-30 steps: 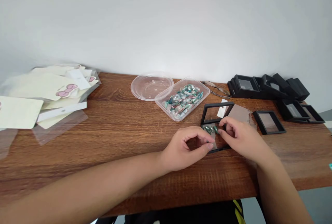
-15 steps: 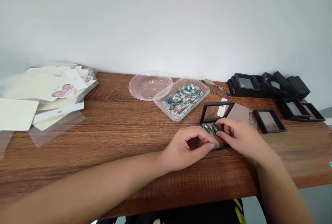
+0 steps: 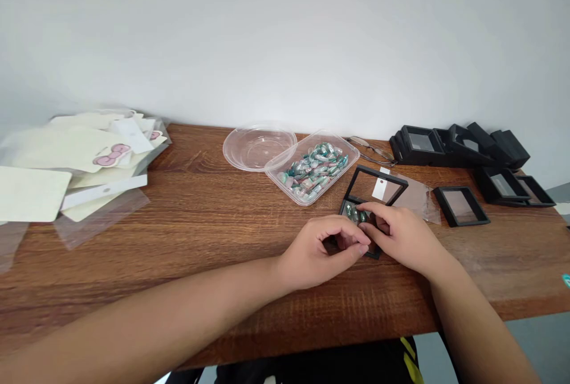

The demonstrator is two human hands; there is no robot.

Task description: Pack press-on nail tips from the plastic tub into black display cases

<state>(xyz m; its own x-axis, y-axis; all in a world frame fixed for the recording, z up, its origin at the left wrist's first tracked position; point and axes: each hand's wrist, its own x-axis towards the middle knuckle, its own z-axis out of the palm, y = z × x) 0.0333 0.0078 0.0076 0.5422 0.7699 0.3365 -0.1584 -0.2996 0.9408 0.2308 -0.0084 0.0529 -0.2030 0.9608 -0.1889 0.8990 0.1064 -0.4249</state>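
Observation:
A small black display case (image 3: pixel 353 182) with clear film windows stands open in front of me, lid raised. Several glossy green oval pieces (image 3: pixel 349 212) lie side by side on its film. My right hand (image 3: pixel 403 235) reaches in from the right, thumb and forefinger closed on one such green piece (image 3: pixel 363 216) at the end of the row. Over the near left part of the case, my left hand (image 3: pixel 323 253) is curled with thumb and forefinger together; whatever is between them, if anything, is too small to make out.
Behind the case, a clear tub (image 3: pixel 296 197) holds many teal, pink and silvery pieces beside a round clear lid (image 3: pixel 258 146). Eyeglasses (image 3: pixel 371 148) lie near the wall. Black cases (image 3: pixel 463 206) are grouped right; cream cards (image 3: pixel 40 191) in clear bags are piled left.
The open case has turned on the table and its near end has shifted left. My right hand has moved slightly left with it. My left hand has stayed almost in place.

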